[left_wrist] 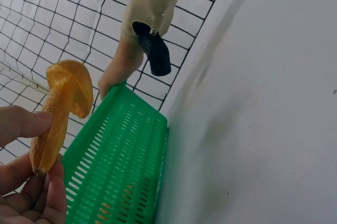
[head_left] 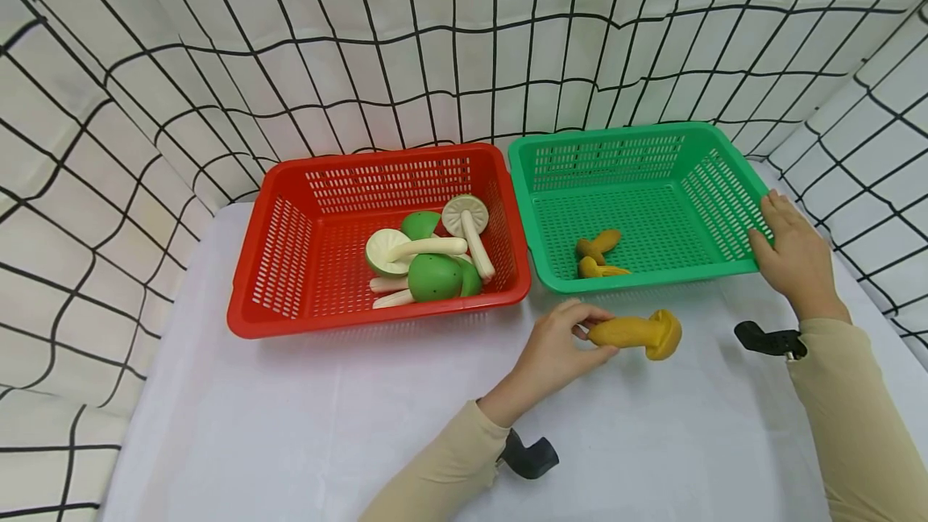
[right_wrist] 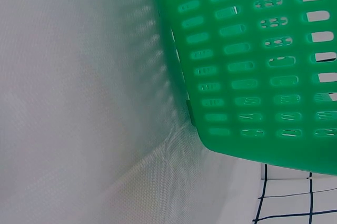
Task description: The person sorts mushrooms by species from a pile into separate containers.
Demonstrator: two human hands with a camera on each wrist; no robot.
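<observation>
My left hand (head_left: 554, 349) pinches the stem of a yellow toy mushroom (head_left: 632, 332) in front of the green basket (head_left: 645, 271). In the left wrist view the thumb and fingers hold that mushroom (left_wrist: 55, 110), cap end pointing up. My right hand (head_left: 801, 256) rests on the green basket's right rim, the thumb lying over its edge. Two smaller yellow-brown mushrooms (head_left: 600, 245) lie inside this basket near its front left corner. The right wrist view is largely filled by the basket's slotted wall (right_wrist: 258, 81); the right hand itself is out of that frame.
To the left stands a red basket (head_left: 377, 321), close beside the green one. Several green-capped mushrooms (head_left: 435, 276) with pale stems lie in it. Black wire grid (head_left: 449, 47) rises behind and at both sides of the white-covered table (head_left: 304, 425).
</observation>
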